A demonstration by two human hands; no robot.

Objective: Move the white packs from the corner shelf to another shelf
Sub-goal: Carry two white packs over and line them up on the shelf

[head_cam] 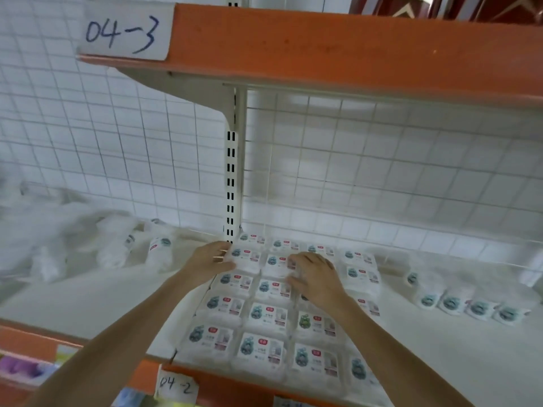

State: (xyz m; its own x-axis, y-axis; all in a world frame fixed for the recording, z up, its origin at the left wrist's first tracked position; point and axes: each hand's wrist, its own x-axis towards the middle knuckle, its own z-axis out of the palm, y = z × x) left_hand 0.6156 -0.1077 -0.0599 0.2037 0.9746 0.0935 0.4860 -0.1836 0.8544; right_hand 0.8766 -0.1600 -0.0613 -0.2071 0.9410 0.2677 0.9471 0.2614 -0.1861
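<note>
- Paper label (pixel 125 30) on the upper orange shelf edge (pixel 323 48): handwritten "04-3";
- Paper label (pixel 177 384) on the lower shelf edge (pixel 223 386): handwritten "04-2";
- White packs (pixel 263 317): print too blurred to read.

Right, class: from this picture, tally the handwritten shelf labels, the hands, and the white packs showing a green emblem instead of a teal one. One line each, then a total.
Handwritten shelf labels: 2, the 04-3 label and the 04-2 label
Hands: 2, the left hand and the right hand
Green-emblem pack: 1
Total: 5
</note>
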